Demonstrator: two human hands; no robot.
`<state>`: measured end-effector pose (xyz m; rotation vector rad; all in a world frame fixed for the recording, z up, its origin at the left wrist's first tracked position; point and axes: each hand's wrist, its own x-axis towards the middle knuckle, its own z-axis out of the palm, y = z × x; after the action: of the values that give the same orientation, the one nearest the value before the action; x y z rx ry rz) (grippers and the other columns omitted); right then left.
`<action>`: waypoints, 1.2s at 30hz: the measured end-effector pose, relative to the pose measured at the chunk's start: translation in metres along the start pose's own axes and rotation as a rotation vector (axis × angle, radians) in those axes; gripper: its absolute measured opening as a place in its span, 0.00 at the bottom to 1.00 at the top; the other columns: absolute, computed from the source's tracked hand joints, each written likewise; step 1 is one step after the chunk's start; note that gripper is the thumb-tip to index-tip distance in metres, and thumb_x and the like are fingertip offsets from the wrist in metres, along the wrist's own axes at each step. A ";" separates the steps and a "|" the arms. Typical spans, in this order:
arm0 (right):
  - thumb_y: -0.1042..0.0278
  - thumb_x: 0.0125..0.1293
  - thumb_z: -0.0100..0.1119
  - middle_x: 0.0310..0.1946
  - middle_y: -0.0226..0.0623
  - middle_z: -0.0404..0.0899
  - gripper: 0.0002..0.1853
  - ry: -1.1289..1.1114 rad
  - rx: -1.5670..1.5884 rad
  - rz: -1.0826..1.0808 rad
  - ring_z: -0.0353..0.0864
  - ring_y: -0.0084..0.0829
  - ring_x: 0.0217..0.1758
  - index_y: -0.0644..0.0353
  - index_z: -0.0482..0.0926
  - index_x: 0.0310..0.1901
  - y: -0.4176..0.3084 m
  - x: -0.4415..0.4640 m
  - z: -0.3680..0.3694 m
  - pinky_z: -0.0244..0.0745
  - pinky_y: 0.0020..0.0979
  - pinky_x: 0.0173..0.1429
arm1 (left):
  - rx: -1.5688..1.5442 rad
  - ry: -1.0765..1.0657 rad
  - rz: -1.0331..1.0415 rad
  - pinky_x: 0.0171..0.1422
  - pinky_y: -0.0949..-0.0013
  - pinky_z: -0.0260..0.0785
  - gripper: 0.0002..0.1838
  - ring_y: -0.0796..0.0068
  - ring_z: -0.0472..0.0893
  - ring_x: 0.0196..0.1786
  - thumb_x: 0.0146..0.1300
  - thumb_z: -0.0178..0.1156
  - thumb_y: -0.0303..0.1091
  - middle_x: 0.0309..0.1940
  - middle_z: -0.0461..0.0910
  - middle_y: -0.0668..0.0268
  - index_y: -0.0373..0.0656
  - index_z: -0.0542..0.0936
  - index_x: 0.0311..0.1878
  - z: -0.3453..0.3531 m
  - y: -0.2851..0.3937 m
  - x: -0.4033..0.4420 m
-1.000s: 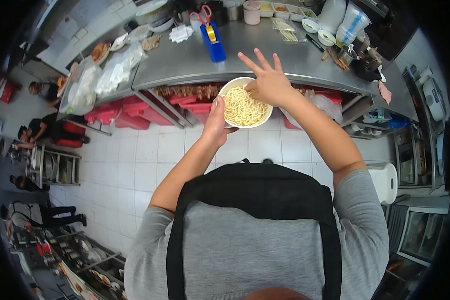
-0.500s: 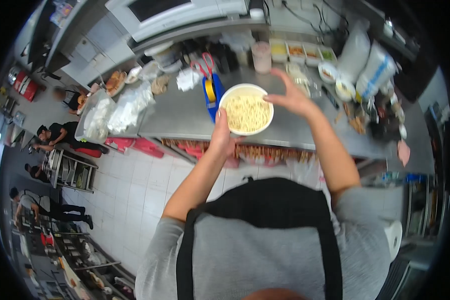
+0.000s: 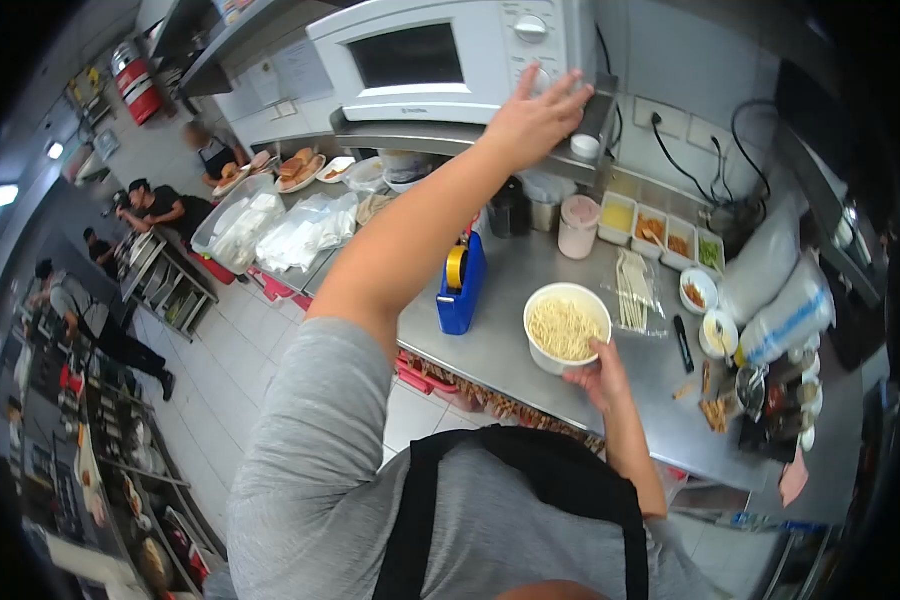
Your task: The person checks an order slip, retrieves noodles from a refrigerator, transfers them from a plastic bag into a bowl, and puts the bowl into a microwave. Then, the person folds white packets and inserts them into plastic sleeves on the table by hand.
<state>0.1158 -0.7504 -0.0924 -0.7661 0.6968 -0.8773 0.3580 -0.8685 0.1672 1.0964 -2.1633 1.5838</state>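
Note:
My left hand (image 3: 538,122) is raised at the lower right of the white microwave (image 3: 410,60), fingers spread near its control panel and holding nothing. Below and to the right, my right hand (image 3: 602,377) grips the white bowl (image 3: 550,362) by its right side, thumb at the rim. Pale noodles (image 3: 564,328) lie in the bowl, which is over the front part of the steel counter (image 3: 500,370). Whether the bowl rests on the counter I cannot tell. A blue tape dispenser (image 3: 461,300) stands left of the bowl.
Behind the bowl are a pink-lidded cup (image 3: 578,228), food trays (image 3: 650,226) and a bag of sticks (image 3: 634,290). A black marker (image 3: 683,344) and small bowls (image 3: 718,334) lie to the right. Several people work at the far left, one in a grey shirt (image 3: 75,305).
The view has swung up toward the microwave. My left hand has let go of the bowl and reached up to the microwave. My right hand has taken hold of the bowl.

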 end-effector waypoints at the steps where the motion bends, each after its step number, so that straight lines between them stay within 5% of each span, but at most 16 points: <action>1: 0.60 0.65 0.50 0.55 0.43 0.69 0.26 -0.002 0.009 0.003 0.81 0.36 0.42 0.52 0.56 0.62 0.004 0.001 -0.004 0.83 0.33 0.34 | 0.079 -0.052 0.064 0.71 0.36 0.45 0.15 0.67 0.56 0.72 0.56 0.54 0.34 0.60 0.70 0.71 0.57 0.81 0.47 0.004 -0.006 0.006; 7: 0.59 0.66 0.51 0.54 0.43 0.69 0.25 0.025 -0.110 0.038 0.81 0.37 0.42 0.54 0.59 0.61 0.016 0.020 -0.012 0.84 0.34 0.33 | 0.029 -0.237 0.104 0.71 0.35 0.44 0.15 0.75 0.59 0.69 0.54 0.56 0.33 0.50 0.72 0.76 0.60 0.80 0.46 -0.005 -0.015 0.017; 11: 0.56 0.67 0.50 0.55 0.46 0.68 0.23 0.074 -0.344 0.110 0.78 0.41 0.50 0.56 0.64 0.60 0.019 0.040 -0.021 0.82 0.38 0.41 | -0.022 -0.063 0.052 0.66 0.36 0.52 0.09 0.74 0.62 0.67 0.55 0.57 0.35 0.46 0.72 0.76 0.60 0.79 0.40 0.012 -0.010 0.014; 14: 0.56 0.65 0.54 0.56 0.51 0.68 0.24 0.452 -1.343 -0.493 0.72 0.44 0.58 0.59 0.67 0.58 0.050 0.062 -0.053 0.76 0.41 0.52 | -0.003 -0.069 0.044 0.65 0.36 0.53 0.09 0.73 0.61 0.68 0.56 0.58 0.34 0.49 0.72 0.74 0.60 0.78 0.40 0.021 -0.007 0.015; 18: 0.61 0.55 0.64 0.55 0.53 0.68 0.25 0.239 -1.306 -0.795 0.67 0.47 0.62 0.59 0.72 0.54 0.001 0.004 -0.007 0.70 0.41 0.58 | 0.037 -0.069 0.053 0.65 0.35 0.52 0.15 0.72 0.58 0.70 0.55 0.58 0.30 0.57 0.70 0.71 0.60 0.77 0.46 -0.007 -0.008 0.013; 23: 0.69 0.46 0.70 0.52 0.44 0.72 0.17 -0.003 -1.387 -0.679 0.76 0.46 0.50 0.57 0.79 0.40 0.013 -0.001 -0.021 0.74 0.38 0.50 | -0.030 0.504 -0.404 0.72 0.47 0.42 0.21 0.59 0.55 0.71 0.52 0.66 0.37 0.67 0.60 0.60 0.57 0.79 0.52 -0.119 -0.027 -0.087; 24: 0.72 0.47 0.68 0.43 0.40 0.76 0.11 0.009 -1.411 -0.898 0.78 0.43 0.41 0.60 0.77 0.33 0.024 0.013 -0.028 0.75 0.36 0.42 | -0.009 0.599 -0.539 0.74 0.50 0.39 0.22 0.57 0.54 0.71 0.52 0.67 0.40 0.68 0.57 0.58 0.56 0.79 0.53 -0.136 -0.034 -0.115; 25: 0.72 0.47 0.68 0.41 0.40 0.76 0.11 -0.037 -1.418 -0.853 0.78 0.44 0.40 0.61 0.77 0.32 0.020 0.015 -0.026 0.75 0.36 0.42 | -0.206 0.739 -0.622 0.72 0.53 0.46 0.27 0.53 0.52 0.70 0.55 0.67 0.39 0.68 0.53 0.54 0.50 0.73 0.59 -0.146 -0.047 -0.140; 26: 0.72 0.48 0.68 0.38 0.41 0.77 0.10 -0.093 -1.424 -0.810 0.78 0.44 0.39 0.61 0.77 0.32 0.011 0.015 -0.019 0.75 0.36 0.41 | -0.046 0.584 -0.795 0.71 0.55 0.50 0.35 0.54 0.54 0.70 0.55 0.66 0.38 0.67 0.51 0.54 0.45 0.64 0.65 -0.158 -0.055 -0.175; 28: 0.71 0.48 0.69 0.31 0.39 0.76 0.10 -0.187 -1.387 -0.752 0.78 0.40 0.35 0.62 0.77 0.29 -0.013 0.014 0.016 0.74 0.35 0.38 | -0.386 0.602 -1.170 0.73 0.54 0.46 0.36 0.57 0.53 0.72 0.62 0.60 0.39 0.69 0.52 0.54 0.39 0.56 0.69 -0.148 -0.071 -0.233; 31: 0.70 0.48 0.70 0.31 0.37 0.75 0.11 -0.291 -1.278 -0.736 0.77 0.35 0.33 0.63 0.76 0.29 -0.064 0.016 0.095 0.73 0.33 0.37 | -0.489 0.595 -1.207 0.74 0.58 0.45 0.35 0.59 0.53 0.73 0.66 0.54 0.36 0.71 0.52 0.54 0.40 0.51 0.72 -0.133 -0.093 -0.288; 35: 0.70 0.51 0.69 0.27 0.37 0.74 0.11 -0.189 -1.361 -1.096 0.76 0.32 0.31 0.64 0.76 0.30 -0.137 0.048 0.221 0.71 0.30 0.35 | -0.583 0.624 -1.207 0.72 0.65 0.51 0.33 0.63 0.57 0.71 0.67 0.49 0.30 0.71 0.52 0.54 0.43 0.51 0.73 -0.126 -0.120 -0.332; 36: 0.69 0.52 0.68 0.26 0.38 0.74 0.11 -0.084 -1.325 -1.162 0.74 0.31 0.29 0.64 0.77 0.31 -0.148 0.062 0.253 0.69 0.30 0.34 | -0.581 0.623 -1.239 0.69 0.66 0.54 0.34 0.64 0.63 0.67 0.65 0.51 0.28 0.64 0.60 0.57 0.45 0.53 0.74 -0.129 -0.121 -0.333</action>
<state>0.2842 -0.7929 0.1515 -2.5364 0.6855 -1.3456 0.6413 -0.6271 0.1071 1.1252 -0.9758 0.5297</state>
